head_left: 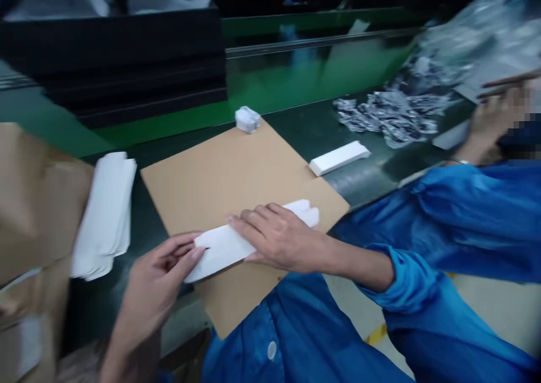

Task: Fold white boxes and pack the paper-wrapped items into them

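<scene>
A flat white carton blank (224,248) lies on a brown cardboard sheet (211,174) at the near edge of the table. My right hand (279,237) lies flat across its middle, fingers stretched out and pressing it down. My left hand (158,279) pinches the blank's left end between thumb and fingers. Both sleeves are blue.
A stack of white blanks (105,214) lies at the left beside a brown box (34,203). A folded white carton (339,157) and a small white piece (247,119) rest farther back. Silver packets (389,115) are heaped at the right, where another person's hand (494,118) reaches. Black trays (127,62) are stacked behind.
</scene>
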A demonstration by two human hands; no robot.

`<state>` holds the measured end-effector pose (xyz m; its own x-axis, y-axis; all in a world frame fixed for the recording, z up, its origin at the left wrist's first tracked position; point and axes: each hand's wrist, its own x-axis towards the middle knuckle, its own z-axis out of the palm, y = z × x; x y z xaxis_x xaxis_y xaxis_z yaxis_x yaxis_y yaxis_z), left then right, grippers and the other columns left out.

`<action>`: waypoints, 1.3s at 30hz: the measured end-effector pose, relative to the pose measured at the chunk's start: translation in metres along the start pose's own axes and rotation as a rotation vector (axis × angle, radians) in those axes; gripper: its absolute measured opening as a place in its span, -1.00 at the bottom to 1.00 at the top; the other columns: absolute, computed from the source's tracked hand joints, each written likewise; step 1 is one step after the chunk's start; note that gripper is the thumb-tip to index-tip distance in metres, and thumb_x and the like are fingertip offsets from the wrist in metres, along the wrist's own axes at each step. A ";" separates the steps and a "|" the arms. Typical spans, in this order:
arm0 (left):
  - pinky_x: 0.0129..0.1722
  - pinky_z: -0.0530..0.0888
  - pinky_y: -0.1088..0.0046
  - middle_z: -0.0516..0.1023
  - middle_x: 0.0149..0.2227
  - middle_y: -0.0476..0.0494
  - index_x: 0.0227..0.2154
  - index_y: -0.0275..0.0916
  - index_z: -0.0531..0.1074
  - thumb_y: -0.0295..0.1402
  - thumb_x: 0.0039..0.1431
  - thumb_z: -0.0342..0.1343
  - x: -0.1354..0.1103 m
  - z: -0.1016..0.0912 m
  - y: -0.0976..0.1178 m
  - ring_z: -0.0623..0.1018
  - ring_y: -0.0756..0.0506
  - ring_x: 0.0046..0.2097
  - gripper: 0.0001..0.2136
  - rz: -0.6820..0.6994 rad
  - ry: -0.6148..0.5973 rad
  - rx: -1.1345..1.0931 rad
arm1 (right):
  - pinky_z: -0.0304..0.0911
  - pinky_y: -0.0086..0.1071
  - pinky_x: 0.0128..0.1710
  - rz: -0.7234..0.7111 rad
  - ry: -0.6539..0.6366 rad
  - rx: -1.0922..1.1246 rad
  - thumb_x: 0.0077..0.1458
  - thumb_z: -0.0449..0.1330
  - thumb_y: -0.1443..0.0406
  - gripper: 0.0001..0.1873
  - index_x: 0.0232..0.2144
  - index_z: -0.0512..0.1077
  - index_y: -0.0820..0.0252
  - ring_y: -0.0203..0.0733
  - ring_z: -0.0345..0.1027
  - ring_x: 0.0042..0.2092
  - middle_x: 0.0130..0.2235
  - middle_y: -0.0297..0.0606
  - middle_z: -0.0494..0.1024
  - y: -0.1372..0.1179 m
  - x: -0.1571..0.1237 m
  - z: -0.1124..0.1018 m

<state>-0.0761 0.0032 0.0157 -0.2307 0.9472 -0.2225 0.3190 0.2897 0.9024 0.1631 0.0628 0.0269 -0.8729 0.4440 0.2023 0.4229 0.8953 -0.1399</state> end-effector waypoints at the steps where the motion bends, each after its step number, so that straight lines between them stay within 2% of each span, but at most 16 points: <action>1: -0.51 0.52 0.55 0.67 -0.38 -0.14 -0.33 -0.15 0.65 -0.05 -0.13 0.38 -0.002 -0.003 -0.002 0.62 -0.11 -0.40 -0.66 0.002 -0.052 0.036 | 0.28 -0.14 -0.10 -0.041 0.010 -0.007 0.26 0.18 0.10 -0.27 0.26 0.16 0.53 0.07 0.37 -0.03 0.06 0.07 0.48 0.000 -0.003 0.001; 3: -0.56 0.51 0.56 0.67 -0.41 -0.12 -0.37 -0.09 0.66 -0.04 -0.19 0.40 -0.004 -0.013 -0.003 0.61 -0.11 -0.44 -0.68 0.026 -0.148 0.091 | 0.27 -0.18 -0.10 -0.093 0.028 0.027 0.30 0.11 0.08 -0.31 0.26 0.15 0.53 0.02 0.35 -0.03 0.09 0.05 0.46 0.004 -0.007 0.000; 5: -0.62 0.48 0.57 0.65 -0.49 -0.09 -0.42 -0.04 0.67 -0.03 -0.22 0.40 -0.006 -0.020 0.001 0.58 -0.09 -0.52 -0.71 0.069 -0.179 0.100 | 0.25 -0.21 -0.06 -0.114 0.050 0.094 0.33 0.04 0.04 -0.29 0.26 0.15 0.53 -0.02 0.34 -0.01 0.11 0.06 0.45 0.009 -0.009 -0.003; 9: -0.72 0.41 0.59 0.57 -0.62 -0.05 -0.48 -0.04 0.66 -0.07 -0.18 0.39 -0.012 -0.016 0.015 0.49 -0.04 -0.65 -0.78 0.156 -0.114 0.097 | 0.24 -0.23 0.00 -0.161 0.074 0.205 0.32 0.05 0.03 -0.27 0.28 0.12 0.52 -0.05 0.31 0.05 0.16 0.07 0.42 0.010 -0.010 -0.005; 12: -0.68 0.43 0.61 0.60 -0.57 -0.04 -0.42 -0.09 0.66 -0.16 -0.12 0.38 -0.015 -0.006 0.020 0.51 -0.01 -0.62 -0.81 0.190 -0.104 0.091 | 0.25 -0.17 -0.01 -0.134 0.106 0.153 0.31 0.08 0.09 -0.31 0.27 0.14 0.52 0.00 0.32 0.06 0.16 0.10 0.42 0.008 -0.013 -0.005; 17: -0.56 0.48 0.61 0.64 -0.46 -0.05 -0.37 -0.16 0.64 -0.25 -0.01 0.33 -0.011 0.005 0.015 0.56 0.00 -0.51 -0.85 0.197 -0.093 0.041 | 0.30 -0.09 -0.06 -0.104 0.174 0.060 0.29 0.11 0.15 -0.38 0.22 0.20 0.56 0.10 0.37 0.02 0.10 0.16 0.47 0.007 -0.014 -0.003; 19: -0.55 0.47 0.60 0.63 -0.46 -0.04 -0.37 -0.18 0.63 -0.29 0.00 0.30 -0.008 0.010 0.014 0.55 0.01 -0.49 -0.87 0.207 -0.049 0.077 | 0.33 -0.09 -0.12 -0.086 0.176 0.016 0.30 0.10 0.17 -0.41 0.20 0.22 0.56 0.11 0.40 0.00 0.08 0.18 0.49 0.004 -0.013 0.000; 23: -0.54 0.40 0.60 0.58 -0.51 0.03 -0.47 -0.18 0.57 -0.45 -0.02 0.22 -0.002 0.015 0.011 0.50 0.05 -0.51 -0.94 0.203 0.061 0.174 | 0.36 -0.14 -0.21 -0.065 0.180 -0.139 0.33 -0.01 0.33 -0.58 0.17 0.28 0.43 0.07 0.46 -0.07 -0.01 0.14 0.55 -0.006 -0.015 0.007; 25: -0.58 0.37 0.60 0.56 -0.53 0.05 -0.48 -0.18 0.55 -0.48 -0.03 0.21 -0.001 0.011 0.009 0.46 0.05 -0.54 -0.93 0.184 0.063 0.134 | 0.38 -0.16 -0.20 -0.063 0.189 -0.137 0.32 -0.03 0.39 -0.62 0.13 0.32 0.38 0.03 0.48 -0.08 -0.04 0.08 0.58 -0.006 -0.016 0.008; 28: -0.48 0.51 0.50 0.63 -0.34 -0.02 -0.11 -0.10 0.52 -0.32 0.11 0.24 -0.005 0.010 0.007 0.56 -0.01 -0.45 -0.74 0.234 0.063 -0.142 | 0.40 -0.17 -0.18 0.091 0.277 -0.094 0.31 0.04 0.32 -0.61 0.12 0.31 0.40 0.03 0.48 -0.09 -0.04 0.07 0.58 0.001 -0.013 0.011; 30: -0.25 0.62 0.32 0.62 -0.07 -0.14 0.15 -0.04 0.34 -0.12 0.23 0.16 -0.013 0.019 0.008 0.65 -0.12 -0.20 -0.55 0.354 0.113 -0.304 | 0.40 -0.16 -0.19 0.286 0.390 -0.103 0.30 0.09 0.24 -0.54 0.16 0.27 0.41 0.05 0.48 -0.12 -0.05 0.10 0.58 0.001 -0.007 0.017; 32: -0.03 0.58 0.18 0.45 0.18 -0.29 0.30 -0.06 0.15 0.04 0.23 0.09 -0.022 0.038 0.010 0.58 -0.23 0.06 -0.36 0.460 0.118 -0.297 | 0.40 -0.14 -0.17 0.392 0.475 -0.112 0.29 0.12 0.22 -0.47 0.21 0.22 0.41 0.06 0.48 -0.11 -0.03 0.13 0.56 -0.007 0.000 0.023; 33: 0.01 0.56 0.16 0.37 0.25 -0.34 0.35 -0.08 0.04 0.09 0.20 0.09 -0.025 0.048 0.011 0.53 -0.26 0.13 -0.26 0.475 0.105 -0.255 | 0.40 -0.14 -0.13 0.386 0.478 -0.088 0.29 0.11 0.25 -0.45 0.24 0.18 0.42 0.07 0.47 -0.06 0.01 0.15 0.54 -0.014 0.003 0.025; 35: 0.01 0.55 0.20 0.30 0.29 -0.38 0.38 -0.10 -0.11 0.08 0.19 0.12 -0.026 0.064 0.014 0.50 -0.26 0.15 -0.17 0.409 0.175 -0.164 | 0.40 -0.12 -0.02 0.288 0.400 0.067 0.29 0.10 0.26 -0.39 0.29 0.11 0.45 0.10 0.40 0.09 0.13 0.19 0.45 -0.027 0.006 0.024; 37: -0.01 0.54 0.24 0.33 0.26 -0.32 0.34 -0.10 0.00 -0.01 0.18 0.18 -0.021 0.069 0.016 0.51 -0.23 0.11 -0.24 0.310 0.281 -0.067 | 0.41 -0.13 0.03 0.234 0.290 0.335 0.28 0.14 0.17 -0.31 0.32 0.08 0.39 0.06 0.34 0.16 0.19 0.13 0.40 -0.033 0.007 0.016; 39: 0.00 0.51 0.24 0.38 0.21 -0.25 0.25 -0.12 0.20 -0.08 0.13 0.24 -0.014 0.064 0.016 0.50 -0.22 0.10 -0.35 0.294 0.257 0.030 | 0.45 -0.17 -0.05 0.296 0.273 0.591 0.25 0.17 0.08 -0.35 0.28 0.19 0.24 -0.04 0.41 0.06 0.13 -0.01 0.46 -0.028 0.008 0.005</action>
<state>-0.0086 0.0039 0.0097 -0.3474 0.9261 0.1473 0.4316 0.0185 0.9019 0.1430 0.0413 0.0277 -0.6173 0.7277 0.2991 0.3624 0.6004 -0.7129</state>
